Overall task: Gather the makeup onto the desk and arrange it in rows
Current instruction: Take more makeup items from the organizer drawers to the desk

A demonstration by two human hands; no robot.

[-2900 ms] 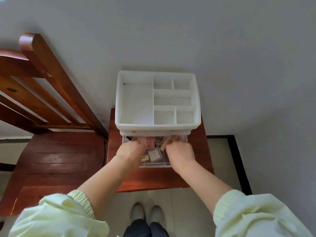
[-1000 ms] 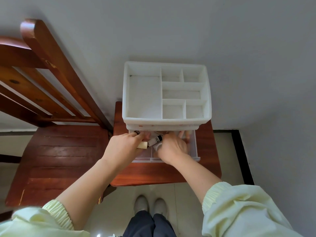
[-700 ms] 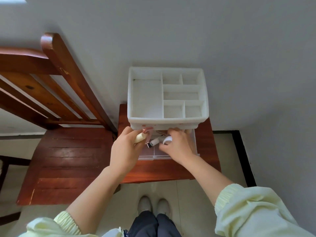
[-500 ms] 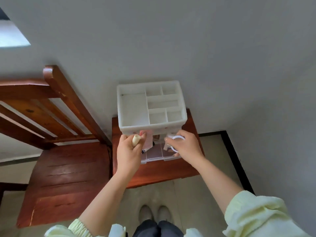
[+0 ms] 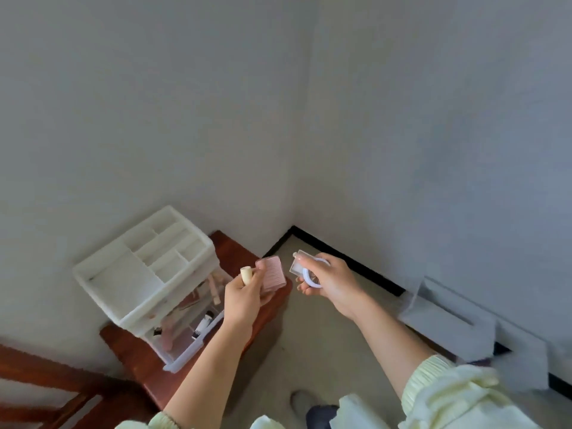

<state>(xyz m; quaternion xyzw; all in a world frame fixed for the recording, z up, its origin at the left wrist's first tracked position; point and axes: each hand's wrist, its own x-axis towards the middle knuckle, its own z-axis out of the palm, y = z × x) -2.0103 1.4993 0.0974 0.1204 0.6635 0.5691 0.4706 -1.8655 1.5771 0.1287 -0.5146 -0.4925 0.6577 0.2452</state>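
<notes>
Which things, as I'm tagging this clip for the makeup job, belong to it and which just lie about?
In the job: left hand with cream tube and pink case; right hand with white ring and clear case; open drawer of makeup.
Lying about: wooden stool, chair, white panels by the wall.

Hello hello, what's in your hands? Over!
Left hand grips pink compact, cream tube. Right hand holds white ring, clear case. Drawer open, makeup inside.

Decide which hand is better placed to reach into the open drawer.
Left, probably: the left hand is nearer the open drawer, over the stool; the right hand is over the floor. Neither is free: the left grips a pink compact, the right a white ring.
</notes>
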